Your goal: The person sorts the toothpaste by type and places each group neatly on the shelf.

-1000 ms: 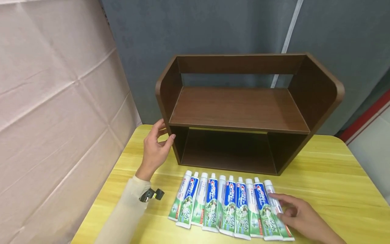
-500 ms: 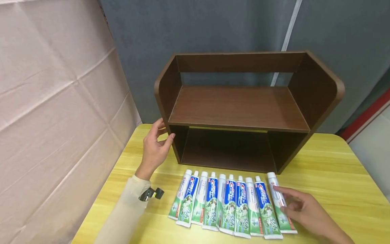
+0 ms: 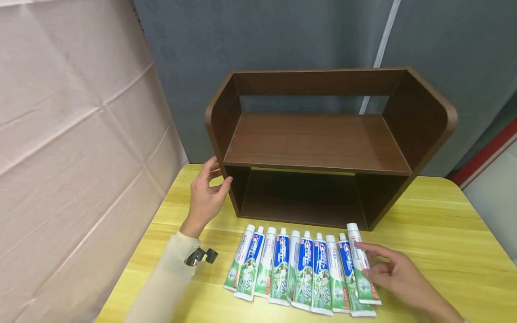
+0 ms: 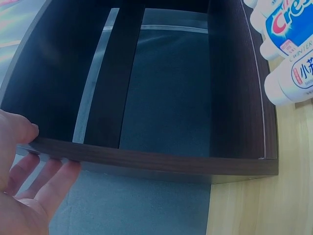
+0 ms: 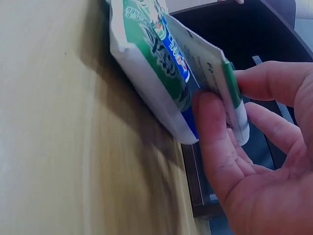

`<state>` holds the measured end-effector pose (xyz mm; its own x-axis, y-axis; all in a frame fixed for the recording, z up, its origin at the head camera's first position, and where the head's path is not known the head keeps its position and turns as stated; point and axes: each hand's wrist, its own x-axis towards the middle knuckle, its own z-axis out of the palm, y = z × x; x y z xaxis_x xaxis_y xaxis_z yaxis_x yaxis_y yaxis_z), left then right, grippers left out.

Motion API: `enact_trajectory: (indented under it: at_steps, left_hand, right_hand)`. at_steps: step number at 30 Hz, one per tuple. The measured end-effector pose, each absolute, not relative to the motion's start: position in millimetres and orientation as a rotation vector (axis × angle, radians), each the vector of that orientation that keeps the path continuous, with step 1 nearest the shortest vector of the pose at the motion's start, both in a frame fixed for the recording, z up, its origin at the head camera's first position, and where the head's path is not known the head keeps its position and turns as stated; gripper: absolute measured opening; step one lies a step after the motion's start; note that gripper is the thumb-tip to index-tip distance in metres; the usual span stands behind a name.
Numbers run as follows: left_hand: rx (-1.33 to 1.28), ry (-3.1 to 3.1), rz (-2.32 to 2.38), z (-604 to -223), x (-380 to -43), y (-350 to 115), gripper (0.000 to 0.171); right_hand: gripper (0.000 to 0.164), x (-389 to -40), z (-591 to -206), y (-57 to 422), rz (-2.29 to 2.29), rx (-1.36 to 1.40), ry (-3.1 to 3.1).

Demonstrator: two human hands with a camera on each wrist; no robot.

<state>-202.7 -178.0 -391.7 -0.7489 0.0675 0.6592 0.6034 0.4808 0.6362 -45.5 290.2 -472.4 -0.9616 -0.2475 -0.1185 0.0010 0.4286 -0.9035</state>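
A white-and-green toothpaste tube (image 3: 362, 269) is pinched between the thumb and fingers of my right hand (image 3: 397, 273). The right wrist view shows this held tube (image 5: 208, 61) raised off the tabletop, beside a blue-and-green tube. In the head view it partly covers the rightmost blue Crest tube (image 3: 346, 255) of the row. Several more toothpaste tubes (image 3: 281, 264) lie side by side, caps toward the dark brown two-tier shelf (image 3: 317, 141). My left hand (image 3: 207, 197) grips the shelf's left side panel, thumb inside and fingers outside, as the left wrist view shows at the panel edge (image 4: 146, 157).
The shelf stands on a yellow wood-grain table (image 3: 436, 215), just behind the tubes. A grey curtain (image 3: 282, 36) hangs behind it, and a pale cloth wall (image 3: 81, 134) is on the left. A red-edged white panel (image 3: 492, 170) stands at right.
My right hand has lifted the rightmost white-and-green tube, first shifting it slightly right of the row, then back left over the neighbouring blue tube. My left hand stays on the shelf.
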Motion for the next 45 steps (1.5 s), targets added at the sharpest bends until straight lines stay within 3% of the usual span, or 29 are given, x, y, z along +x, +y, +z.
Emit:
enact_trajectory:
  at_steps: [15,27,45]
  left_hand:
    - [-0.567,-2.18,-1.247,-390.9,-205.7,-172.4,0.063]
    - [-0.582,-2.18,-1.254,-391.5,-210.0,-170.2,0.063]
    - [-0.58,-2.191,-1.232,-391.4,-209.4,-172.1,0.063]
  right_hand:
    - [0.063,-54.5,-462.6,265.2,-1.629,-0.235,2.381]
    - [0.061,-70.4,-465.6,242.1,-1.778,-0.425,2.273]
    - [0.06,-78.2,-469.2,223.9,-1.78,-0.362,2.263]
